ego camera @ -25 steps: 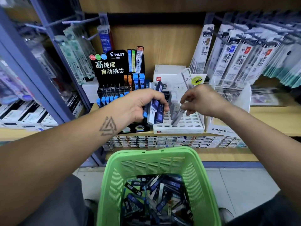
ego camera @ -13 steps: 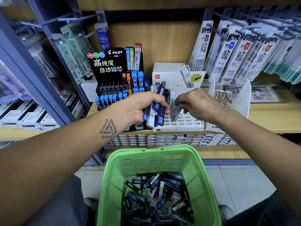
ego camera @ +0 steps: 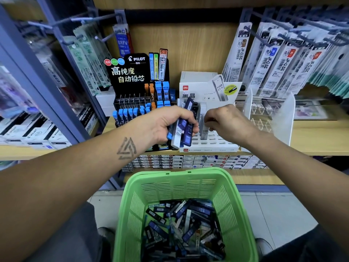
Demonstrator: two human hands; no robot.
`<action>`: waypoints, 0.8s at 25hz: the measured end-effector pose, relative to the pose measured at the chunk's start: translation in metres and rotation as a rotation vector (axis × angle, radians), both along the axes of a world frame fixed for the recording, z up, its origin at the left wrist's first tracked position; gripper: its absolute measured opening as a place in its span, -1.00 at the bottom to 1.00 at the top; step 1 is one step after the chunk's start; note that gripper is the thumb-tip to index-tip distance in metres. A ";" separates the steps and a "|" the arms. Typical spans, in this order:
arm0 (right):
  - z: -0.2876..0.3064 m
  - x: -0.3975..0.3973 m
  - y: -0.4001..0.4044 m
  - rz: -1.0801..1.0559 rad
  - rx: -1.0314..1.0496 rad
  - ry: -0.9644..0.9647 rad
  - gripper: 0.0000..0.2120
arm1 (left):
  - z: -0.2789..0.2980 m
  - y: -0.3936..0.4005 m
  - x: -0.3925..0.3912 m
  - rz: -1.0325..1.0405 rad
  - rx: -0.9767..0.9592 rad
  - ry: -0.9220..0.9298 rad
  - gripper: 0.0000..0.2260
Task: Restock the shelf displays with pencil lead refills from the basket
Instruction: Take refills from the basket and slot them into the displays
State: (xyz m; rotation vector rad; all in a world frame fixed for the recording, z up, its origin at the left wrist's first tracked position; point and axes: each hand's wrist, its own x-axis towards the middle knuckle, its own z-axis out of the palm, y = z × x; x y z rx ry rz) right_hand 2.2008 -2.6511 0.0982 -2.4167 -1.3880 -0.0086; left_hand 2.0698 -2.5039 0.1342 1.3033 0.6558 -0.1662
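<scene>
At frame centre, right hand (ego camera: 224, 123) pinched an upright HB refill (ego camera: 204, 129) over the white slotted tray (ego camera: 213, 142); left hand (ego camera: 166, 125) clamped a spare refill bundle (ego camera: 182, 129) just beside.

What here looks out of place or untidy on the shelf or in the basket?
Nothing looks damaged or spilled. The refills in the green basket lie jumbled at all angles, unlike the upright rows in the black Pilot display. The white slotted display is mostly unfilled.
</scene>
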 end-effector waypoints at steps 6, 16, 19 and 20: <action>0.009 -0.010 0.007 -0.121 0.256 0.542 -0.88 | -0.003 -0.002 -0.001 0.000 -0.039 0.002 -0.89; 0.026 -0.030 0.013 -0.084 0.428 1.142 -0.74 | -0.002 0.004 0.002 0.051 0.010 -0.047 -0.89; 0.026 -0.027 0.022 -0.175 0.503 1.151 -0.82 | -0.003 0.002 0.001 0.021 0.012 -0.021 -0.89; 0.025 -0.027 0.026 -0.210 0.491 1.141 -0.77 | -0.004 0.001 0.000 0.011 0.007 -0.013 -0.88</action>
